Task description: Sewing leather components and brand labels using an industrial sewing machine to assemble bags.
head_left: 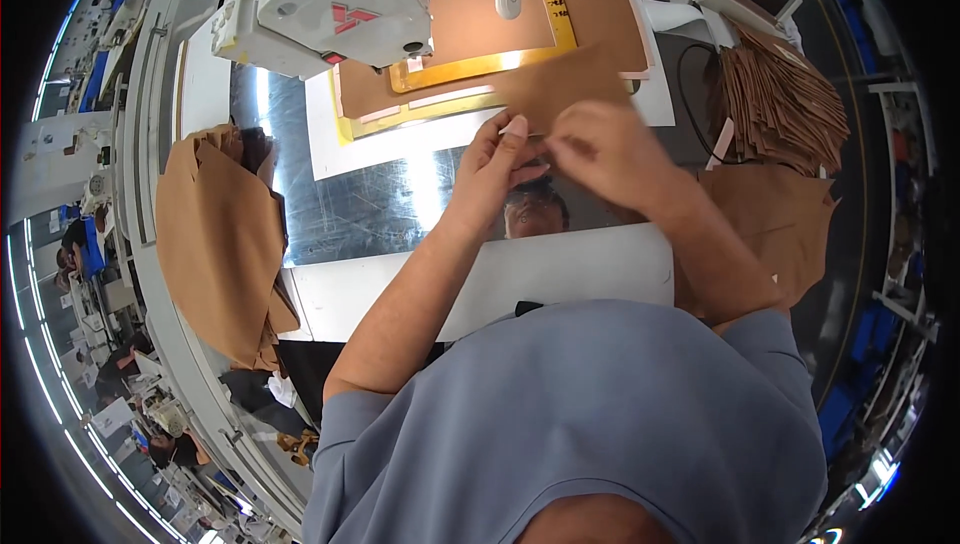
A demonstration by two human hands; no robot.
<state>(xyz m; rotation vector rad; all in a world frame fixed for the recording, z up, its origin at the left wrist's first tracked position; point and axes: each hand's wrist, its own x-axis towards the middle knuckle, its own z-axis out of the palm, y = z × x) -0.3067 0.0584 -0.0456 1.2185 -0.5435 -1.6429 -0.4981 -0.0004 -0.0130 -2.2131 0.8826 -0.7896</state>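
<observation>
One brown pile sits well to the left of the gold frame. The machine hangs just left of the frame and partly over it as I see it, and a steel plate covers part of the desk between the frame and the person. On that near side, the left hand has thumb and forefinger pinched on the near-left corner of the brown piece. This lies just beyond both hands, overlapping the frame's near-right corner; its long axis seems to run crosswise, right end slanting away. The right hand is nearer its middle, fingers bunched at the edge, too blurred for me to tell whether they grip. Well right of the frame rises a brown stack.
</observation>
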